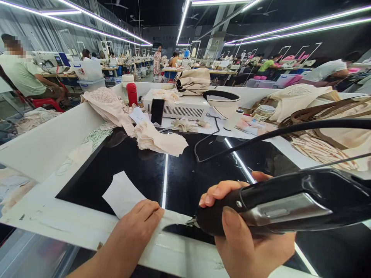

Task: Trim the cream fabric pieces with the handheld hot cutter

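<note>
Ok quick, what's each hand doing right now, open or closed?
Left hand: resting over the pale piece; whether it grips it cannot be told.
Right hand: closed, holding the black handheld tool.

Left hand (141,224) lies knuckles-up; right hand (245,247) (thumb nearside) grips.

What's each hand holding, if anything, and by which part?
Right hand: black handheld power tool, gripped around its front end, behind the metal tip. Left hand: on the white piece; can't tell if gripped.
</note>
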A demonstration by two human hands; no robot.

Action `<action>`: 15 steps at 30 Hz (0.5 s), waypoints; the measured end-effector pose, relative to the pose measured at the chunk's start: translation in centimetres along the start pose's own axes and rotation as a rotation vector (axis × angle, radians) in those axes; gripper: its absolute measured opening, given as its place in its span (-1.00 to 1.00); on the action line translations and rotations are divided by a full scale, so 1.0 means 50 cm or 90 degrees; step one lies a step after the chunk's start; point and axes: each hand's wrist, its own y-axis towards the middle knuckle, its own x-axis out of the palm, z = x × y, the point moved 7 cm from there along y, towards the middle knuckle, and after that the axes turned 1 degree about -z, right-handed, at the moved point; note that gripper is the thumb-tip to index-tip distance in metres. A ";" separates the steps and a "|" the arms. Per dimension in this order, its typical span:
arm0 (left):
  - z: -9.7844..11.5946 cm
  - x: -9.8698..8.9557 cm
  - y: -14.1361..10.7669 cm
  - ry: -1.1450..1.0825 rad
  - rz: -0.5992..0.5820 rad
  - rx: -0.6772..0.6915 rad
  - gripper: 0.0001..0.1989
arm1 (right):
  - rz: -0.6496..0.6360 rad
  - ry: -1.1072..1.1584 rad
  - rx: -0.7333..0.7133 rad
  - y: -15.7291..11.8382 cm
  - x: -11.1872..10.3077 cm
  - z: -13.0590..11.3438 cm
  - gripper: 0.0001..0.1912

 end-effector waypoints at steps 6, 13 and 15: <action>0.019 -0.013 0.002 0.124 0.010 0.073 -0.44 | -0.012 -0.010 -0.007 -0.010 0.002 -0.008 -0.52; 0.027 -0.006 -0.001 0.204 0.028 0.140 -0.54 | -0.015 -0.024 0.003 -0.016 0.004 -0.014 -0.52; 0.027 -0.004 0.000 0.208 0.012 0.131 -0.53 | -0.005 -0.039 0.008 -0.016 0.005 -0.014 -0.52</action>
